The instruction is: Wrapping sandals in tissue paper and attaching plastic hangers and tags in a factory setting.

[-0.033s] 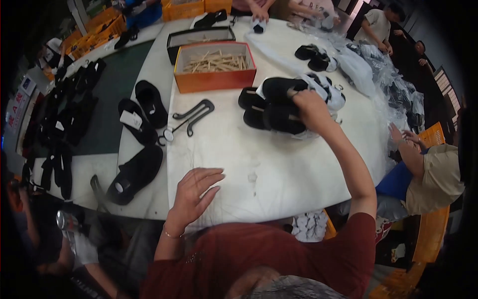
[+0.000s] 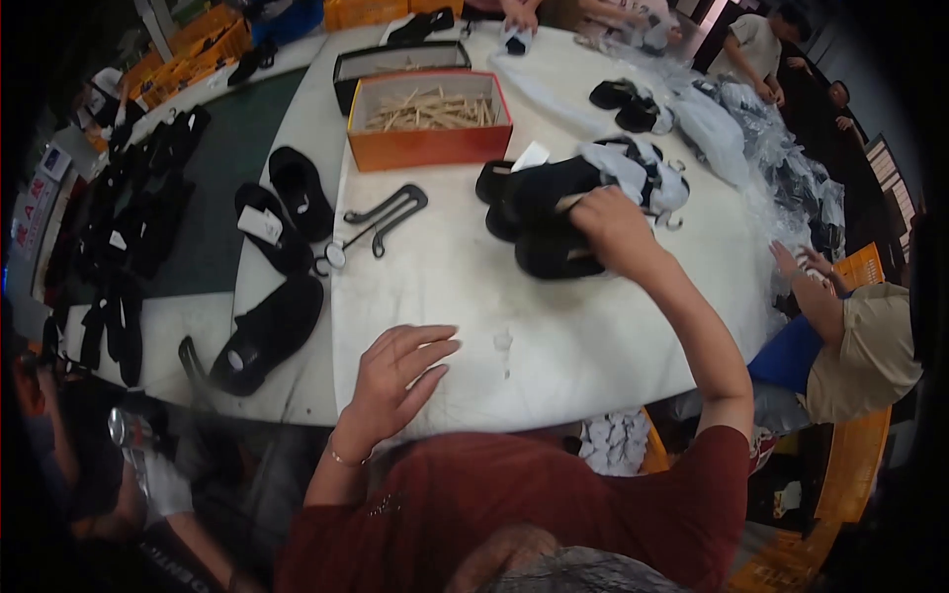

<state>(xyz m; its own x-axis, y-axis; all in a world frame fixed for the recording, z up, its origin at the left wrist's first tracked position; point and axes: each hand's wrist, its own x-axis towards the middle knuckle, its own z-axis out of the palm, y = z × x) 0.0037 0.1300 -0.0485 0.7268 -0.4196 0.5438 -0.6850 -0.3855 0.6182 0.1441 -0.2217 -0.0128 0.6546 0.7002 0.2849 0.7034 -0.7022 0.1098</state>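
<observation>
My right hand (image 2: 615, 232) is closed on a pair of black shoes (image 2: 556, 247), with its fingers at their openings. Beneath and behind that pair lie other black shoes (image 2: 496, 183), partly covered, and a white tag (image 2: 533, 155) sticks up there. White wrapping (image 2: 618, 163) touches the far side of the group. My left hand (image 2: 395, 381) hovers over the near edge of the table with fingers stretched, holding nothing. Left of it lies a black shoe (image 2: 272, 336). A black plastic hanger (image 2: 390, 217) with a round white tag rests farther back.
An orange box (image 2: 430, 150) of small wooden sticks stands in front of a black box (image 2: 341, 84). Another black pair (image 2: 301, 193) lies left of the hanger. Clear plastic bags (image 2: 761, 128) heap along the right edge. Several people work around the table (image 2: 445, 267).
My right hand has drawn the black pair slightly toward me, away from the shoes behind it, and a white tag now shows. My left hand has shifted slightly right.
</observation>
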